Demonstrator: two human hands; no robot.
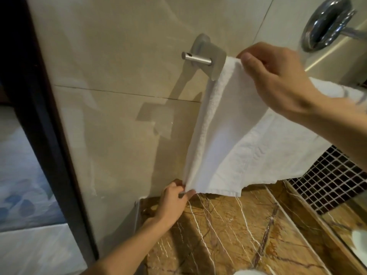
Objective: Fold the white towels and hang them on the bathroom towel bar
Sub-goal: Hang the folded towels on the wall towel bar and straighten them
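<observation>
Tiled wall (119, 36); right grip (278, 82) pinches white towel (228, 126) at towel bar (196, 60), left grip (176, 195) pinches corner; hard tug could unseat it.

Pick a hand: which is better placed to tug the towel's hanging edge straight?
Probably left. The left hand pinches the white towel at its bottom corner; the right hand holds the top edge at the towel bar.

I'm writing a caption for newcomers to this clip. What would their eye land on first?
The white towel hanging down the middle of the frame, against the beige wall by the towel bar. The right hand pinches its top edge at the bar while the left hand pinches its bottom corner. A shiny chrome fitting gleams at upper right.
</observation>
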